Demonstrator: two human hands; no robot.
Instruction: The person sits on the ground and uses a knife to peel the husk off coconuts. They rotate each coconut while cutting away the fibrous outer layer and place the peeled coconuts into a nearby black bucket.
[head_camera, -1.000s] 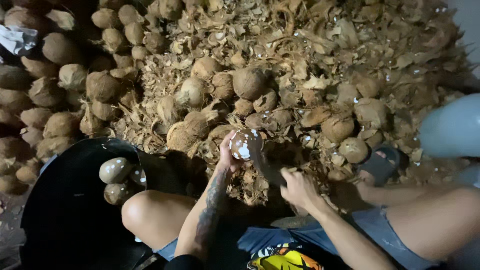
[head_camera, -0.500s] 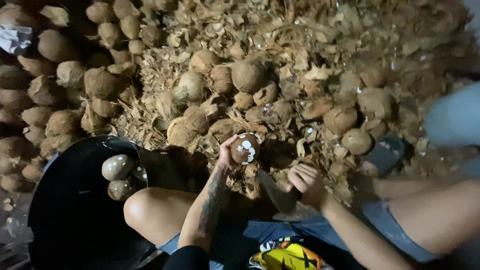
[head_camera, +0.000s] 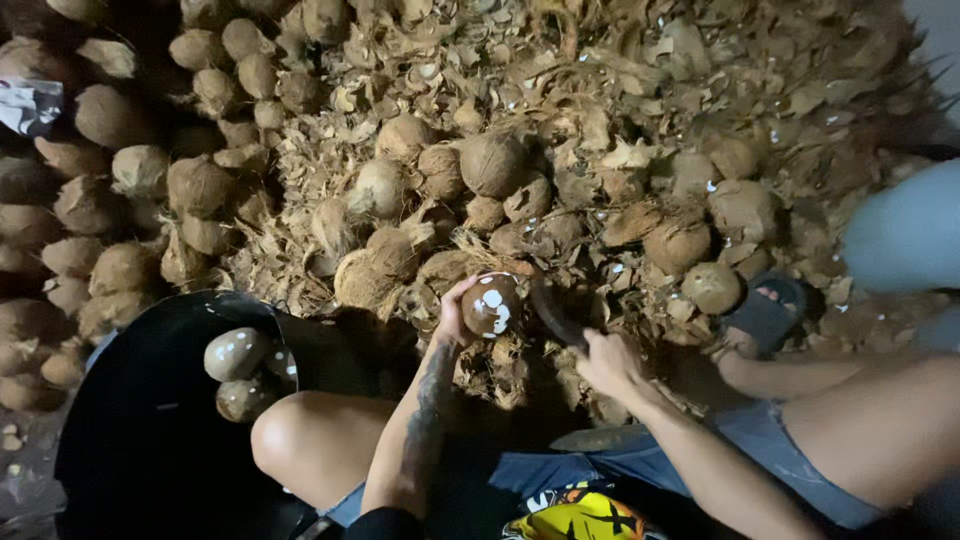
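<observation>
Head view looks straight down at someone sitting by a huge heap of husked coconuts (head_camera: 495, 165) and torn husk scraps. The landmark here is the black tub (head_camera: 130, 440) by their knee, so I'll place everything off that.

The left hand (head_camera: 455, 310) is up and to the right of the tub, wrapped around a half-peeled coconut (head_camera: 492, 304), brown skin with white patches showing. It looks held out over the scrap pile so the shavings drop there and not in the tub.

The right hand (head_camera: 605, 362) sits further right of the tub, closed around the handle of a dark blade (head_camera: 553, 312), with the blade angled up toward the nut. So the coconut is just up-left of that hand, at about the blade tip.

Inside the tub's upper right edge sit a few peeled nuts (head_camera: 238, 352), likely kept apart from the unpeeled heap.
</observation>
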